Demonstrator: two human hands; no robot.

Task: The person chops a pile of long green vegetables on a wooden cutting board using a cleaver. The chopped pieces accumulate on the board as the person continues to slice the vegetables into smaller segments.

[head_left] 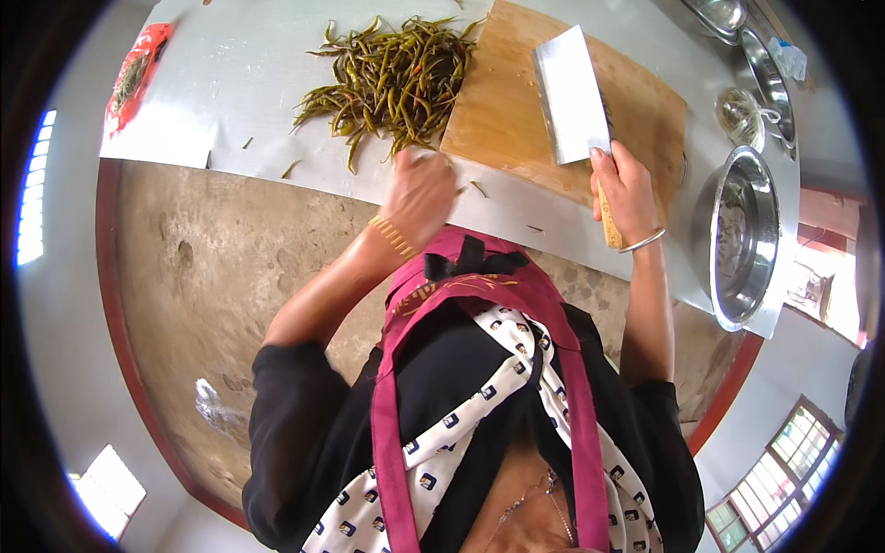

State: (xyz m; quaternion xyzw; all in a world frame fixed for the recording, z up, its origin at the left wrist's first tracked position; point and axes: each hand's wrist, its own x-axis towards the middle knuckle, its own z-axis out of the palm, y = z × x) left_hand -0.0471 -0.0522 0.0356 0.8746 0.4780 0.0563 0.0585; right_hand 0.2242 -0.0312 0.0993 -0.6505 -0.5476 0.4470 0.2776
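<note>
My right hand point(626, 190) grips the wooden handle of a cleaver point(572, 97), whose broad steel blade lies over the wooden cutting board point(505, 117). A little dark green stuff shows just behind the blade. My left hand point(420, 183), slightly blurred, is at the near edge of a heap of long green chili peppers point(397, 79), left of the board. Its fingers are curled, and a bit of green shows by its edge; whether it holds a pepper is not clear.
A steel basin point(743, 238) stands at the right edge of the metal table point(256, 76). Behind it are a tied clear plastic bag point(738, 114) and more steel bowls point(767, 83). A red plastic bag point(138, 79) lies at the far left. Small green scraps lie near the front edge.
</note>
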